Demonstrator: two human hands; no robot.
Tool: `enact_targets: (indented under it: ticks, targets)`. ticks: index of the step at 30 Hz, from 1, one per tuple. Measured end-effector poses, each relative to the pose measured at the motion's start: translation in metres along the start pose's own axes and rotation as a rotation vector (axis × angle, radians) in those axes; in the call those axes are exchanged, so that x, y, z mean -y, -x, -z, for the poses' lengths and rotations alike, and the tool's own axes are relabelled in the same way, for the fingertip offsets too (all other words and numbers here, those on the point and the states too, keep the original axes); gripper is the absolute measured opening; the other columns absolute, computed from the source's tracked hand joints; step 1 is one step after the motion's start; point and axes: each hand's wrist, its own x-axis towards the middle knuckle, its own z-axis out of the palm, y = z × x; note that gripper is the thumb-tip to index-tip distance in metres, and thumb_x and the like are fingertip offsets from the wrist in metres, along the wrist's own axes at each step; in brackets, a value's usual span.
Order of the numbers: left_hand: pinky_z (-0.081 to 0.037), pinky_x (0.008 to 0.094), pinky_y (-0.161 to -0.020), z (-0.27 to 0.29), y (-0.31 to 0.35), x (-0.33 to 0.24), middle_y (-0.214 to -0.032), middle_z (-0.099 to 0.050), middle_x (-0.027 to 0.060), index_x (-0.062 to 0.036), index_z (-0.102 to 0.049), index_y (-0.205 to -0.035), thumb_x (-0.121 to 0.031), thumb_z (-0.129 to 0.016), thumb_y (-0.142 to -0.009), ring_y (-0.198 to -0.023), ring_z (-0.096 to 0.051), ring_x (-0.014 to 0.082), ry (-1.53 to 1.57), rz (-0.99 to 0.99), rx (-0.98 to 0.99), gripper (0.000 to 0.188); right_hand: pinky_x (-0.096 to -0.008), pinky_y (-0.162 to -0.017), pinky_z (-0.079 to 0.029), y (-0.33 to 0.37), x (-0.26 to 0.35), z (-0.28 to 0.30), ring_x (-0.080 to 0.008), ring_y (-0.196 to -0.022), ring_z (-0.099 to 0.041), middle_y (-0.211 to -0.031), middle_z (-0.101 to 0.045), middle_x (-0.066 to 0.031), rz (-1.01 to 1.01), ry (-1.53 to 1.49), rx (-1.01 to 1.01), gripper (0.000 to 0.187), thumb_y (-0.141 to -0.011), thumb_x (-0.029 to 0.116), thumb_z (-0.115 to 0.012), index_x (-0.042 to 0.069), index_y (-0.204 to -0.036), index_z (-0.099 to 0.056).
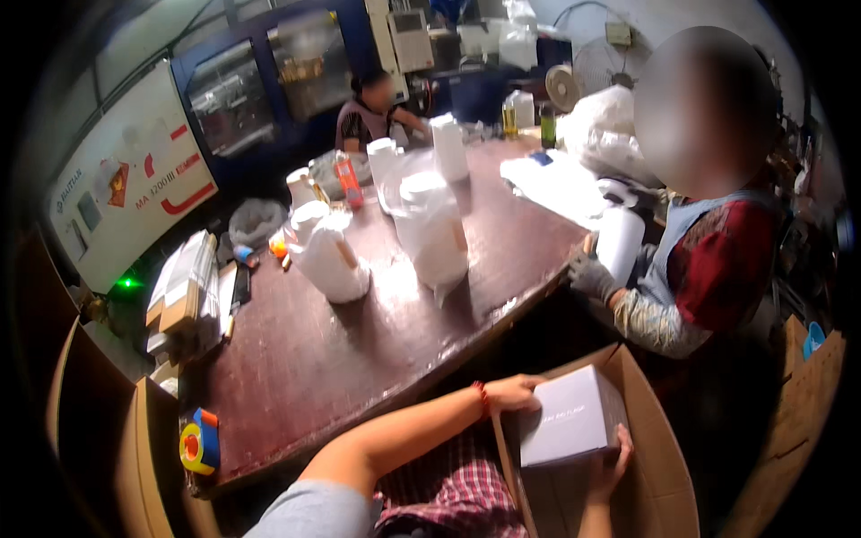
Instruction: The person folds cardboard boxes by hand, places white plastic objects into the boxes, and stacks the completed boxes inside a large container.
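Observation:
A white box (567,420) with small print on its face sits tilted in the mouth of a large open cardboard carton (662,457). My left hand (517,393), a red band at its wrist, grips the box at its far left corner. On the near right side my right hand (613,464) presses its fingers against the same box, so both hands hold it. The carton's inside beneath the box is partly hidden.
Beyond the carton runs a dark red table (296,386). Plastic-wrapped white containers (430,238) stand on it, with flattened cartons (186,287) and a tape dispenser (199,444) at its left. A gloved co-worker (717,269) holds a white container at the right; another person (366,117) sits at the far side.

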Motion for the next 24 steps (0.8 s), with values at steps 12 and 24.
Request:
enact_targets:
  ticks: [12, 24]
  targets:
    - [-0.054, 0.0351, -0.061, -0.012, -0.012, -0.025, -0.09, -0.067, 0.015, 0.0059, -0.065, -0.113, -0.076, -0.057, -0.079, -0.077, -0.067, 0.0261, -0.349, 0.073, -0.212, 0.089, -0.0397, -0.105, -0.038, -0.004, -0.029, -0.004, -0.0276, -0.122, -0.05, -0.126, -0.056, -0.0134, -0.253, -0.274, -0.06, 0.058, -0.083, 0.031, -0.071, -0.002, -0.127, -0.05]
    - [-0.048, 0.0423, -0.094, -0.041, -0.099, 0.003, -0.116, -0.059, 0.0294, 0.006, -0.043, -0.131, -0.041, -0.072, -0.083, -0.11, -0.059, 0.0401, -0.821, 0.003, -0.296, 0.072, -0.032, -0.1, -0.042, -0.006, -0.1, -0.035, -0.0194, -0.121, -0.051, -0.137, -0.052, -0.007, -0.953, -0.398, -0.182, 0.06, -0.1, 0.046, -0.048, 0.006, -0.143, -0.043]
